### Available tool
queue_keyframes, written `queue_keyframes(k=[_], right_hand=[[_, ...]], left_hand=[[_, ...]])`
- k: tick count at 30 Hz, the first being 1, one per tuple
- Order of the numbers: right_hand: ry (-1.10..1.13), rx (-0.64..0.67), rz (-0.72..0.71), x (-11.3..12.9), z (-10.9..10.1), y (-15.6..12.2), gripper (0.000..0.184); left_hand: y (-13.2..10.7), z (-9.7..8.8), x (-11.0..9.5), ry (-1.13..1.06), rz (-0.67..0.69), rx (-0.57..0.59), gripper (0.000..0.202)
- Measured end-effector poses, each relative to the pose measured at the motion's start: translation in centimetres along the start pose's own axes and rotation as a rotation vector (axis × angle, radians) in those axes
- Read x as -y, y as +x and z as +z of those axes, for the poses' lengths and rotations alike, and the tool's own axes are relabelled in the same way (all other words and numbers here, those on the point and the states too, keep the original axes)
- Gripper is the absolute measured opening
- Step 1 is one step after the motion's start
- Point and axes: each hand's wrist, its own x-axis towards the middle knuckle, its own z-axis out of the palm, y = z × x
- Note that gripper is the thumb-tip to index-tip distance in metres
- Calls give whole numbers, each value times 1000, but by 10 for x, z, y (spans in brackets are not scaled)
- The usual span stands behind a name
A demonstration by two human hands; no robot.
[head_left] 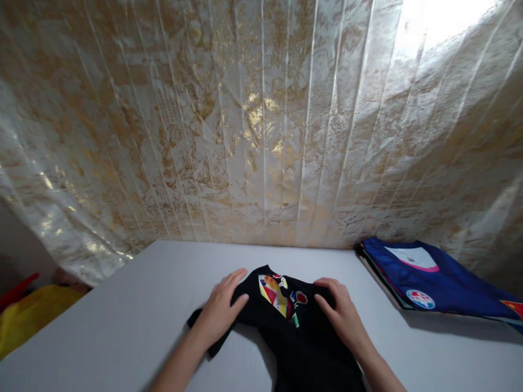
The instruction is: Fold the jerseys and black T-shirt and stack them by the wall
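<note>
A black T-shirt [304, 348] with a colourful printed graphic on its chest lies on the white table, its lower part running out of the bottom of the view. On its left shoulder rests my left hand [223, 305], fingers stretched out and thumb apart, with the short sleeve showing under and beside the wrist. My right hand [337, 310] lies on the opposite shoulder, fingers extended and thumb spread from them. Black cloth shows between thumb and fingers of both hands. The right sleeve is hidden by my right hand and forearm.
A stack of folded clothes, a dark blue shiny garment [449, 280] on top, lies at the right of the white table [122, 316]. Behind the table hangs a silvery, gold-patterned sheet [261, 136]. Yellow cloth [36, 316] and something red [18, 291] are beyond the left edge.
</note>
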Motion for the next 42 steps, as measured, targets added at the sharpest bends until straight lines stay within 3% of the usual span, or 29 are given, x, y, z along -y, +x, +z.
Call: queue_keyframes(k=[3, 5, 10, 15, 17, 19, 21, 24, 26, 29, 34, 38, 42], right_hand=[[64, 381, -54, 27, 12, -6, 34], [55, 514, -32, 32, 14, -7, 32], [-38, 556, 143, 8, -5, -1, 24], [1, 642, 279, -9, -27, 2, 18], [36, 669, 284, -6, -29, 1, 17], [21, 654, 271, -2, -30, 3, 18], [-91, 547, 250, -2, -32, 7, 19], [-370, 315, 267, -12, -39, 12, 20], [-510, 246, 336, -24, -44, 12, 19], [-581, 273, 451, -39, -46, 8, 25], [-349, 285, 345, -49, -37, 8, 16], [70, 147, 327, -47, -40, 14, 21], [326, 77, 319, -29, -51, 20, 26]], left_hand=[[-9, 26, -31, 43, 77, 217, 25], [-16, 34, -44, 84, 83, 276, 27], [-30, 21, -47, 2, -109, 459, 33], [-29, -7, -17, -195, -280, 713, 34], [-23, -16, -4, -135, -300, 640, 35], [-16, -23, 8, 3, -320, 430, 34], [-8, -26, 17, 105, -353, 233, 28], [1, -18, 24, 155, -382, 117, 18], [6, -6, 25, 140, -367, 122, 13], [11, 16, 19, 92, -322, 136, 9], [20, 37, 12, -44, -223, 157, 8], [23, 26, 12, -267, -202, 215, 9], [20, -1, 5, -488, -241, 201, 24]])
